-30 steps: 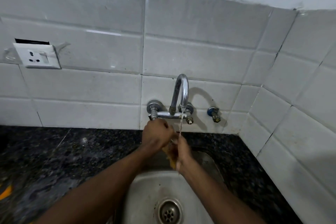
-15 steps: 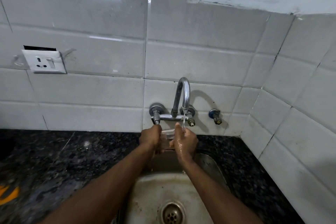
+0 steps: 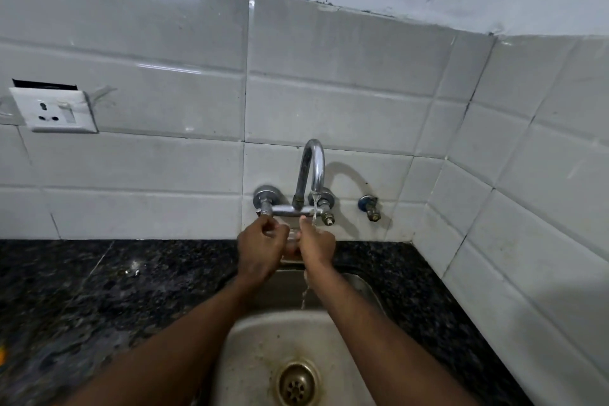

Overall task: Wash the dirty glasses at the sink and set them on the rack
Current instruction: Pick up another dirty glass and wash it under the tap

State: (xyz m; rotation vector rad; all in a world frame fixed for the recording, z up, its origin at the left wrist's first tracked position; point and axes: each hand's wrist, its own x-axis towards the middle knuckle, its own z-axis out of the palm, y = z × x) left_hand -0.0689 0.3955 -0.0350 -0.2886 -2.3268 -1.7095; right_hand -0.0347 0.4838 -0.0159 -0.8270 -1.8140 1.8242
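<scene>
A clear glass (image 3: 291, 242) is held between both hands over the back of the steel sink (image 3: 250, 339), mostly hidden by them. My left hand (image 3: 262, 249) grips its left side with curled fingers. My right hand (image 3: 314, 245) wraps its right side, wet, directly under the thin stream from the chrome tap (image 3: 311, 175). Water runs off my right wrist into the basin. No rack is in view.
The drain (image 3: 296, 384) sits at the basin's near end. Dark speckled granite counter (image 3: 115, 290) surrounds the sink. White tiled walls meet in a corner at right. A wall socket (image 3: 54, 110) is at left, a small valve (image 3: 370, 208) right of the tap.
Both hands rose slightly toward the spout with the glass. My right hand, which was lower with something yellowish a second ago, now holds the glass's side under the stream.
</scene>
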